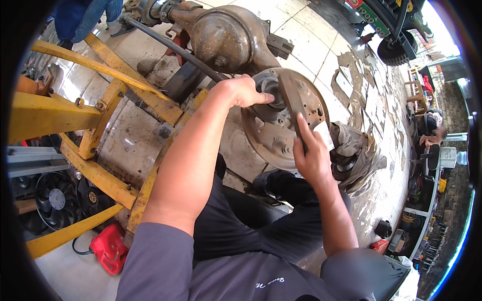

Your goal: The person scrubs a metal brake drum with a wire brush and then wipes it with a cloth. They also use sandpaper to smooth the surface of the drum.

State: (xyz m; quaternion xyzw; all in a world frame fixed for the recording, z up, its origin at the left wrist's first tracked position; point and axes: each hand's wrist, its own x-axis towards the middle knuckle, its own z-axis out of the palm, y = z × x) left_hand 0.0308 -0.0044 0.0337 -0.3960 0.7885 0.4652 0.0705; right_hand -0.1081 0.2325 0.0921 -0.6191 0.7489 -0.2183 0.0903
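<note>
A round, rusty brake backing plate (261, 143) stands upright in front of me at the end of an axle housing. At its upper left, my left hand (241, 92) is closed, its thumb lying against the dark round hub (273, 93); the other fingers are mostly hidden. My right hand (314, 155) grips a curved brown brake shoe (292, 100) across the plate's face, index finger laid along it. A pale label-like piece (325, 134) shows beside that hand. A long dark rod (170, 47) runs from the upper left to behind my left hand.
Rusty axle housing (223, 37) lies beyond the plate. A yellow steel frame (55, 118) fills the left, with fans (56, 198) and a red can (109, 248) below. Grey cloth (356, 150) drapes something at right. Another person (434, 128) sits far right; someone's legs (93, 20) show upper left.
</note>
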